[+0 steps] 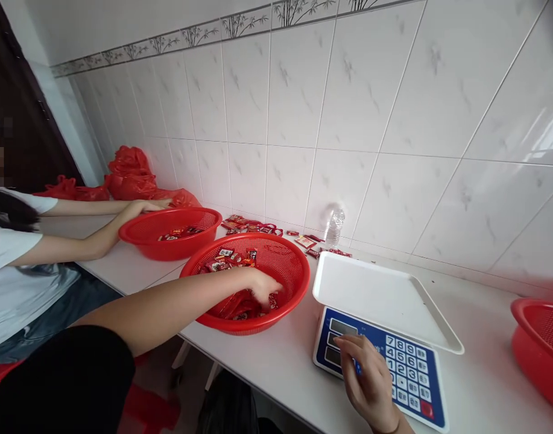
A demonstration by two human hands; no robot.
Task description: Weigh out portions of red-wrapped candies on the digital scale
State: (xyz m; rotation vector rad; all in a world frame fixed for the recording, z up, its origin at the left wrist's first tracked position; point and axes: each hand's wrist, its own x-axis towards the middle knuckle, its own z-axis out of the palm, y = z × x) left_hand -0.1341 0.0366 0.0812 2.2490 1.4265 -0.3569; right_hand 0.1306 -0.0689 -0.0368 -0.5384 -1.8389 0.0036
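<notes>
Head view: red basket (pixel 296 274), wrapped packets (pixel 222 263), digital scale (pixel 407 364).
Left of the scale, I am seeing packets lying in the basket, the left hand (pixel 263 288) reaching among them, pinching or not I cannot tell; over the scale, the right hand (pixel 369 371) is hanging, fingers loosely curled.

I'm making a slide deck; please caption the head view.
Left hand inside a red perforated basket of small packets, right hand over a digital scale.

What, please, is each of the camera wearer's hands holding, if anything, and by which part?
The left hand reaches into the red basket of packets; any grip is hidden. The right hand, over the scale, shows nothing held.
</notes>
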